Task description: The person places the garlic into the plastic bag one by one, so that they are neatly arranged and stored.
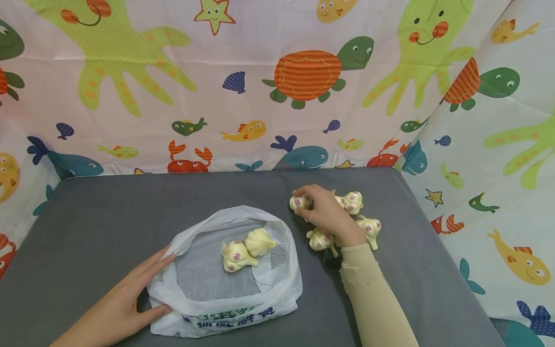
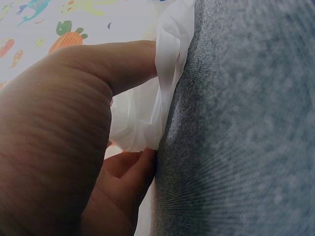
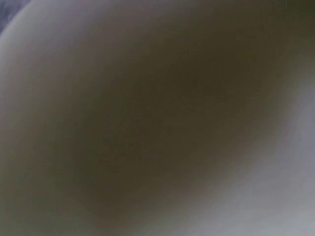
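Note:
A white plastic bag (image 1: pixel 243 308) with printed characters lies with its mouth spread wide on the grey table. Two garlic bulbs, one (image 1: pixel 236 256) beside the other (image 1: pixel 259 242), are inside it. My left hand (image 1: pixel 125 294) holds the bag's left side, thumb and fingers set apart along the rim; the left wrist view shows white plastic between them. To the right of the bag, my right hand (image 1: pixel 327 212) grips a garlic bulb (image 1: pixel 300 202) between thumb and fingers. The right wrist view is a dark blur.
More garlic bulbs lie around my right hand: one (image 1: pixel 353 203) behind it, another (image 1: pixel 370 230) right of the wrist, a third (image 1: pixel 320 239) below the hand. A cloth (image 1: pixel 243 48) printed with sea animals hangs behind the grey table (image 1: pixel 117 207) and along its right side.

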Demonstrator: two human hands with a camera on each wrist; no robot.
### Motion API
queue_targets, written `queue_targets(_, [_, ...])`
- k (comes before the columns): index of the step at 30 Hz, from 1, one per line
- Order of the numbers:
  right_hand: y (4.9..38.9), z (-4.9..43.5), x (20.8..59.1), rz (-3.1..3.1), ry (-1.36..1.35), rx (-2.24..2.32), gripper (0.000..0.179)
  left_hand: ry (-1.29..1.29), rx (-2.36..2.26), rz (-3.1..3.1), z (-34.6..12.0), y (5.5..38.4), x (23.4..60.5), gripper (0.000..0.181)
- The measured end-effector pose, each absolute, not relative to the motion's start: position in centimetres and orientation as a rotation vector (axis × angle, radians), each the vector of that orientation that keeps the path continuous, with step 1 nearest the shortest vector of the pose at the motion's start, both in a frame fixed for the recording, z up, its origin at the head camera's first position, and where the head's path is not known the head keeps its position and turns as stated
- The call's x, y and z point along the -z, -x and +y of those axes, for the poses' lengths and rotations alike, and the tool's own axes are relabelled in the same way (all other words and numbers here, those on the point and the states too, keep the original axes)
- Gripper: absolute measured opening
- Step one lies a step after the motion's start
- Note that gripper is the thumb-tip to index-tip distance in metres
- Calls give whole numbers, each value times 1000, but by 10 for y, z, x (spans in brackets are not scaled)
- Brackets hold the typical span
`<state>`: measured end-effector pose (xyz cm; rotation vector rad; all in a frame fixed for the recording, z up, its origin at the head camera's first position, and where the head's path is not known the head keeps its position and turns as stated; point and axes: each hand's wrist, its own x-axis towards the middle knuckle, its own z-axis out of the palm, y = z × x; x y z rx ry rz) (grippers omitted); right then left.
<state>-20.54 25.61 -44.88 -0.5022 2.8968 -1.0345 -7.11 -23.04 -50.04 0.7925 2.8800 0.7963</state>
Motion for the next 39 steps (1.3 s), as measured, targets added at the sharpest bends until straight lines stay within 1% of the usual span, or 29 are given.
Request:
queue_targets(13, [206, 254, 449, 2882, 486, 1031, 29, -783, -816, 2867, -233, 69, 502, 105])
queue_targets(23, [205, 255, 448, 2882, 476, 1035, 31, -840, -899, 2852, -232, 68, 502, 105])
queue_targets(31, [205, 257, 449, 2867, 455, 1046, 30, -898, -928, 2867, -231, 70, 504, 110])
queue_targets(39, [205, 257, 447, 2857, 418, 1064, 30, -909, -943, 2858, -232, 71, 504, 108])
